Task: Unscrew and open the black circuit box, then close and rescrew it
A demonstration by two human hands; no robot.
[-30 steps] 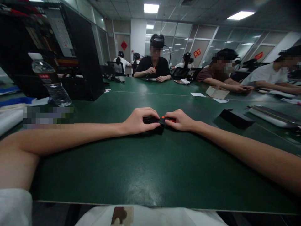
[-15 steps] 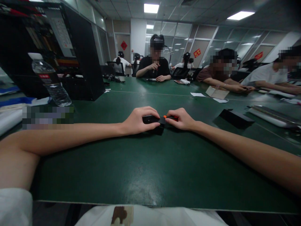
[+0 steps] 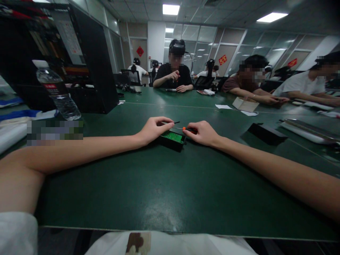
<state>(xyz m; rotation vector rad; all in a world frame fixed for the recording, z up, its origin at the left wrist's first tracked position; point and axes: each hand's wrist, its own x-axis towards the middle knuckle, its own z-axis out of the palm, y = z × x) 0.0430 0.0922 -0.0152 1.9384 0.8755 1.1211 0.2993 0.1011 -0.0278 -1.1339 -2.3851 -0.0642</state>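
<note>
A small black box lies on the green table, its top off and a green circuit board showing inside. Just above its left part, my left hand is closed on a thin black cover, seen edge-on and mostly hidden by the fingers. In my closed right hand is a screwdriver with an orange and black handle. Its thin shaft points left over the far edge of the box, close to the cover; whether the tip touches anything is too small to tell.
Right of my hands stands a black open-looking box, with a long wrapped item beyond it. At left are a water bottle and an open computer case. Other people sit across the table.
The black cover has come up off the small box, baring the circuit board. My left hand has moved slightly left and up with it. The screwdriver's shaft now shows.
</note>
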